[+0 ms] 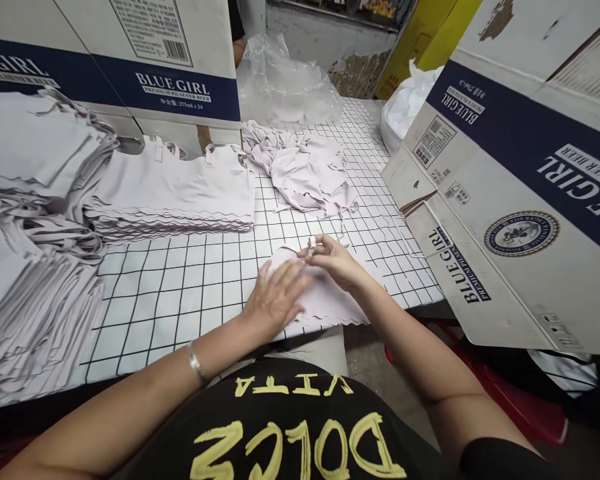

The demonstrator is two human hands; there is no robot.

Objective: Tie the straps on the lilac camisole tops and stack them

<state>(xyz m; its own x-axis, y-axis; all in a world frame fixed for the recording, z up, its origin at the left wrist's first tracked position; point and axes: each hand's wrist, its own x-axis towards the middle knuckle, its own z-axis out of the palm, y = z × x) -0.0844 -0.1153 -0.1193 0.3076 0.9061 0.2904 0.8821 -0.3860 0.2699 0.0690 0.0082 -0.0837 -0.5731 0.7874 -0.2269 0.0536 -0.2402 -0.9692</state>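
A pale pink camisole-like top (pixel 330 300) lies flat on the grid-patterned cloth at the table's front edge, its wavy hem towards me. My left hand (pixel 277 297) rests open across its left part, fingers spread and slightly blurred. At the top's upper edge, my right hand (pixel 334 259) is closed in a pinch on a thin strap (pixel 311 244); the fingertips partly hide it. Just beyond my hands lies a loose heap of the same pale tops (pixel 310 170). To the left, a neat stack of tops (pixel 175 187) has its straps at the far side.
More stacked tops (pixel 30 300) cover the table's left end. White beer cartons (pixel 180 100) stand behind them, and another large carton (pixel 505 200) leans at the right. Clear plastic bags (pixel 290 80) and a white-filled basin (pixel 400 117) are at the back. A red stool (pixel 530 407) stands below right.
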